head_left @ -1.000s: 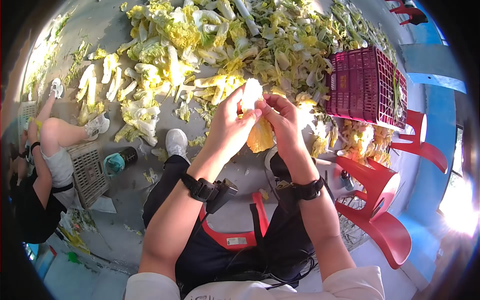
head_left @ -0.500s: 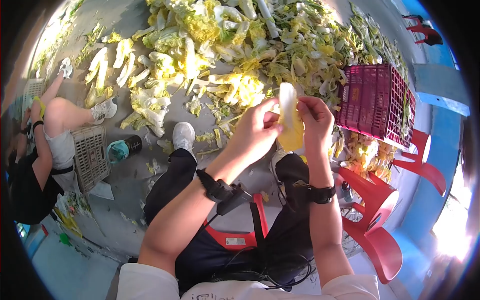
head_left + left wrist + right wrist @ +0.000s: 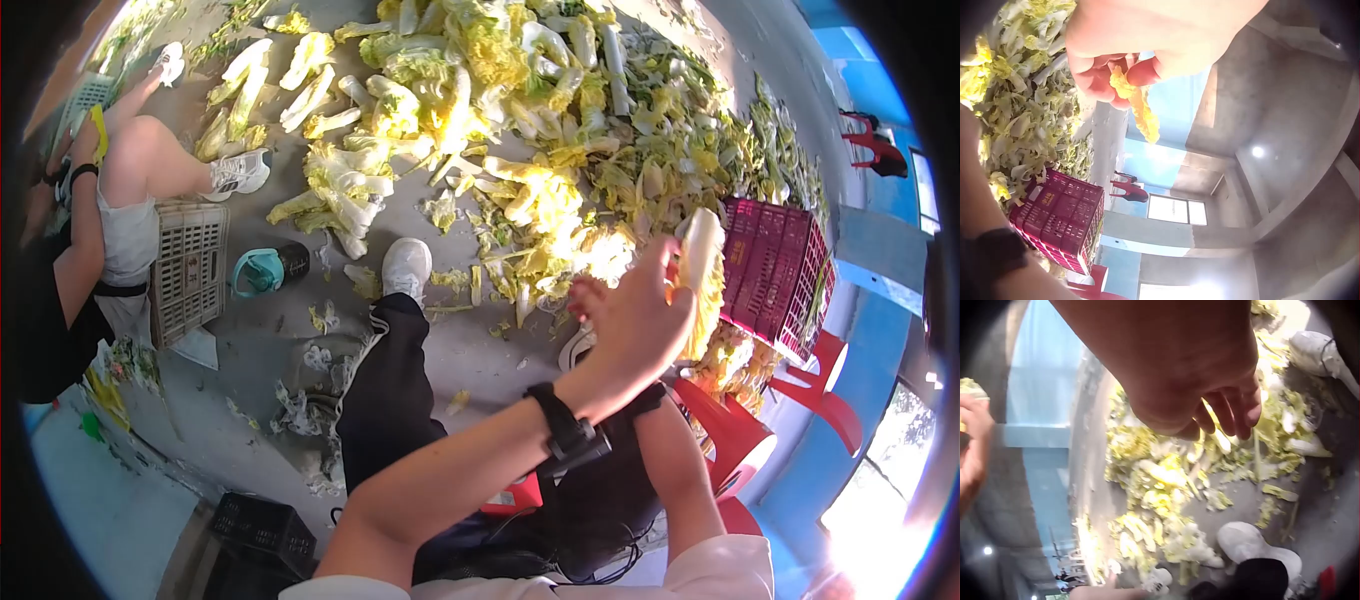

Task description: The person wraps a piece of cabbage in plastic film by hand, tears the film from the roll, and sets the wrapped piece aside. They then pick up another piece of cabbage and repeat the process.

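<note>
Between the thumb and fingers of my left hand [image 3: 640, 325] is a napa cabbage leaf [image 3: 703, 265], pale-ribbed and yellow at its frilly edge. In the left wrist view, the yellow edge of this leaf [image 3: 1143, 115] hangs below the curled fingers. My right hand [image 3: 588, 297] is mostly hidden behind the left one in the head view, only its blurred fingers showing. Seen from the right wrist, the fingers of the right hand [image 3: 1191, 394] hang loosely bent above scattered cabbage leaves [image 3: 1166, 481], with no held thing visible.
A large heap of cabbage leaves [image 3: 530, 90] covers the floor ahead. On the right stand a purple crate [image 3: 765, 265] and red chairs [image 3: 725, 430]. To the left, a person [image 3: 110, 230] sits near a grey crate [image 3: 190, 270] and a dark bottle with a teal lid [image 3: 268, 270].
Both hands held the leaf in front of the body; now the left hand alone has carried it right, toward the purple crate. The right hand has let go and dropped behind the left.
</note>
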Motion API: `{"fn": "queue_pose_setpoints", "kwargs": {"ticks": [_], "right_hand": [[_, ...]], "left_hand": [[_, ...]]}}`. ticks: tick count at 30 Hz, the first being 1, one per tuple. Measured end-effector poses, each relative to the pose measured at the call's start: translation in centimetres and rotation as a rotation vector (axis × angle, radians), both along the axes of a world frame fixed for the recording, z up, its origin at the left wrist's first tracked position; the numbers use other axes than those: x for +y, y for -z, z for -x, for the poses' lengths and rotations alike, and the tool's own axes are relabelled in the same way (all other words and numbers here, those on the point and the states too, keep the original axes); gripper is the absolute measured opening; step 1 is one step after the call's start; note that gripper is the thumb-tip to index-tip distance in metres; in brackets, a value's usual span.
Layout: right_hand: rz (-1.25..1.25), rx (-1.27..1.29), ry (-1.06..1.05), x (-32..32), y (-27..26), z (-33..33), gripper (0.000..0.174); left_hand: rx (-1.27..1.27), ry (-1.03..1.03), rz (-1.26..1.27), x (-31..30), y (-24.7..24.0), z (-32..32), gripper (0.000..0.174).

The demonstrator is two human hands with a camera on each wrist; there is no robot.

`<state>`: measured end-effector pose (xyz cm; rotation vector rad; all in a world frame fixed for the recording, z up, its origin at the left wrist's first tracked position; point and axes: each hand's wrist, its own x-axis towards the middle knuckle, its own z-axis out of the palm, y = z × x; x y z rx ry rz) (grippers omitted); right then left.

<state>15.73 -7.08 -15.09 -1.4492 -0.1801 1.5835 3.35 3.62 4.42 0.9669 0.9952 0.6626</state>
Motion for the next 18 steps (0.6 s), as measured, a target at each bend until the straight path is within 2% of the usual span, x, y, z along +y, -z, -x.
{"fn": "queue_pose_setpoints", "kwargs": {"ticks": [3,6,8,11,12,14,17,18], "right_hand": [[0.226,-0.567,-0.892,0.8,4.4,1.9,0.037],[0.125,-0.975,-0.952,6.5,7.9,4.8,0.038],[-0.105,-1.086,-1.051,10.1,14.4,4.9,0.053],[-0.107,-1.449,-1.153,15.6,17.5,8.4,0.059],[-0.057,-1.428,-1.222,17.3,18.3,9.3,0.061],[0.06,-1.383,-1.367,19.1,19.7,10.4,0.065],[0.183,-1.404,-1.345,19.1,22.3,10.6,0.072],[0.156,-1.444,-1.289,19.0,22.3,10.7,0.07]], "left_hand": [[-0.023,-0.042,0.039,0.1,-1.3,1.4,0.04],[-0.077,-0.085,0.0,0.3,-1.0,3.0,0.039],[-0.097,-0.116,-0.055,1.0,-1.0,4.3,0.039],[-0.095,-0.181,-0.07,1.8,-0.2,4.9,0.039],[-0.078,-0.144,0.034,2.5,-0.9,5.6,0.039],[-0.069,-0.166,0.059,3.5,-1.2,6.3,0.039],[-0.066,-0.169,0.114,4.4,-1.6,7.4,0.038],[-0.054,-0.175,0.114,4.6,-1.5,7.6,0.038]]}}
